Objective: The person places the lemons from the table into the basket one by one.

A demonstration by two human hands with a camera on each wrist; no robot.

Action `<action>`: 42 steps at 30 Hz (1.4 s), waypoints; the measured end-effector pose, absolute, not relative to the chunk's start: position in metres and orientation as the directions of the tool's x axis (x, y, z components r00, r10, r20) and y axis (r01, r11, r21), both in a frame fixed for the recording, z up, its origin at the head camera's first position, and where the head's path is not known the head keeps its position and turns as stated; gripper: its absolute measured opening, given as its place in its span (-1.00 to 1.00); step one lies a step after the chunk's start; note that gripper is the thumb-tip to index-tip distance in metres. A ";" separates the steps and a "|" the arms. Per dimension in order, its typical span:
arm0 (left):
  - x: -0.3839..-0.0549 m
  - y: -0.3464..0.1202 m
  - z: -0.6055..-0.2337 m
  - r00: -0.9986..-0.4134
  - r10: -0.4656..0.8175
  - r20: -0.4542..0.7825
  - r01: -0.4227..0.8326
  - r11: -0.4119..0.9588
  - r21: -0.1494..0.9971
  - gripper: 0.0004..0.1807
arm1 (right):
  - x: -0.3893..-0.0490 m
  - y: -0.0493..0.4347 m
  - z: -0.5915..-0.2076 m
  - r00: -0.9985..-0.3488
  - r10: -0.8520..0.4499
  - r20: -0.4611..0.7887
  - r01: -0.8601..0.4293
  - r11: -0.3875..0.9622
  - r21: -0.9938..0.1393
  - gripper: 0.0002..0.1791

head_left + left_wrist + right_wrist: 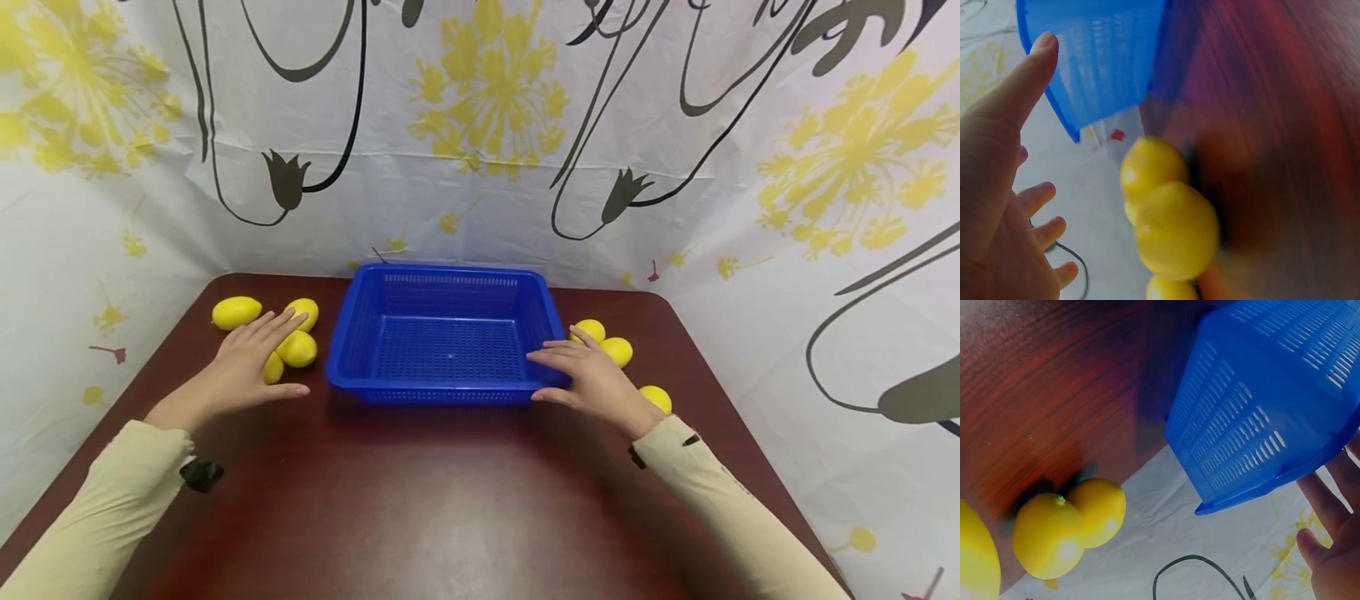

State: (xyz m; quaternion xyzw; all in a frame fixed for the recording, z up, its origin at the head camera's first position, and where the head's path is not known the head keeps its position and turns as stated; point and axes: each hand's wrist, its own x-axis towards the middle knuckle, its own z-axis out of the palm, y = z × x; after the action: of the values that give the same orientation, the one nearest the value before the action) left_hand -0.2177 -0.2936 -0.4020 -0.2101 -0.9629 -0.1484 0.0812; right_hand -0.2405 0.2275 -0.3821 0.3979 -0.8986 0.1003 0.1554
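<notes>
A blue plastic basket with slotted walls stands toward the back of the table, with nothing inside it. My left hand, fingers spread and thumb apart, hovers over a group of several yellow lemons left of the basket. It holds nothing; in the left wrist view the lemons lie apart from its fingers. At the basket's right front corner is my right hand, its fingers extended and overlapping the rim in the head view. Three more lemons lie to the right, partly behind that hand.
The dark red-brown table has rounded back corners. A white cloth with yellow and grey flower prints hangs behind it and along both sides. A small black device is strapped at the left wrist.
</notes>
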 end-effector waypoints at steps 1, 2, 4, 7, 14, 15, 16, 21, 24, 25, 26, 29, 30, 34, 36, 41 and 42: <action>-0.219 -0.296 -0.404 -0.898 0.377 0.226 0.428 0.868 0.251 0.19 | -0.240 0.228 -0.383 -0.627 -0.682 0.377 -0.750 0.660 -0.054 -0.35; -0.220 -0.299 -0.407 -0.898 0.374 0.232 0.427 0.869 0.249 0.20 | -0.240 0.229 -0.384 -0.621 -0.679 0.392 -0.752 0.657 -0.056 -0.39; -0.221 -0.305 -0.412 -0.903 0.363 0.229 0.415 0.874 0.251 0.21 | -0.239 0.229 -0.385 -0.615 -0.675 0.409 -0.756 0.652 -0.060 -0.43; -0.222 -0.312 -0.418 -0.916 0.342 0.209 0.389 0.883 0.261 0.21 | -0.239 0.230 -0.386 -0.619 -0.666 0.416 -0.752 0.656 -0.069 -0.47; -0.224 -0.323 -0.427 -0.931 0.308 0.195 0.352 0.897 0.266 0.19 | -0.240 0.231 -0.390 -0.621 -0.651 0.437 -0.747 0.660 -0.078 -0.53; -0.224 -0.325 -0.429 -0.932 0.306 0.197 0.351 0.898 0.264 0.19 | -0.240 0.231 -0.390 -0.619 -0.651 0.439 -0.748 0.659 -0.079 -0.54; -0.224 -0.326 -0.430 -0.932 0.304 0.196 0.349 0.900 0.262 0.19 | -0.240 0.231 -0.390 -0.619 -0.650 0.440 -0.749 0.658 -0.082 -0.54; -0.224 -0.332 -0.434 -0.945 0.288 0.158 0.321 0.909 0.264 0.19 | -0.240 0.231 -0.390 -0.619 -0.647 0.446 -0.749 0.657 -0.086 -0.57; -0.224 -0.333 -0.437 -0.952 0.278 0.124 0.302 0.914 0.270 0.17 | -0.239 0.231 -0.390 -0.614 -0.646 0.453 -0.751 0.656 -0.082 -0.58; -0.224 -0.334 -0.438 -0.954 0.276 0.117 0.298 0.916 0.270 0.16 | -0.239 0.231 -0.391 -0.612 -0.646 0.455 -0.751 0.655 -0.080 -0.59; -0.224 -0.334 -0.439 -0.955 0.275 0.108 0.294 0.916 0.271 0.15 | -0.239 0.231 -0.391 -0.610 -0.647 0.458 -0.752 0.654 -0.078 -0.59; -0.225 -0.335 -0.443 -0.957 0.275 0.093 0.290 0.917 0.275 0.13 | -0.239 0.231 -0.391 -0.610 -0.646 0.459 -0.751 0.655 -0.077 -0.59; -0.225 -0.336 -0.444 -0.957 0.276 0.089 0.290 0.917 0.275 0.12 | -0.240 0.231 -0.391 -0.611 -0.645 0.459 -0.751 0.656 -0.078 -0.58; -0.225 -0.337 -0.448 -0.959 0.272 0.078 0.283 0.919 0.275 0.11 | -0.240 0.231 -0.391 -0.619 -0.642 0.451 -0.746 0.661 -0.082 -0.57; -0.224 -0.338 -0.449 -0.959 0.271 0.080 0.282 0.919 0.274 0.10 | -0.240 0.231 -0.392 -0.621 -0.642 0.450 -0.745 0.662 -0.083 -0.58; -0.224 -0.339 -0.451 -0.956 0.273 0.111 0.293 0.917 0.269 0.04 | -0.238 0.230 -0.392 -0.620 -0.641 0.453 -0.747 0.659 -0.089 -0.60; -0.224 -0.339 -0.451 -0.954 0.274 0.120 0.296 0.916 0.271 0.01 | -0.237 0.230 -0.392 -0.622 -0.639 0.453 -0.746 0.660 -0.092 -0.61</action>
State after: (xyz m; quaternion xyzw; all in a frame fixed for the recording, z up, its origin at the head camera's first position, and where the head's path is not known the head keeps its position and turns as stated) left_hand -0.2245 -0.3393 -0.4507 -0.1457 -0.9780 -0.1443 0.0396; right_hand -0.2371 0.2301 -0.3925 0.3889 -0.8901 0.1366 0.1946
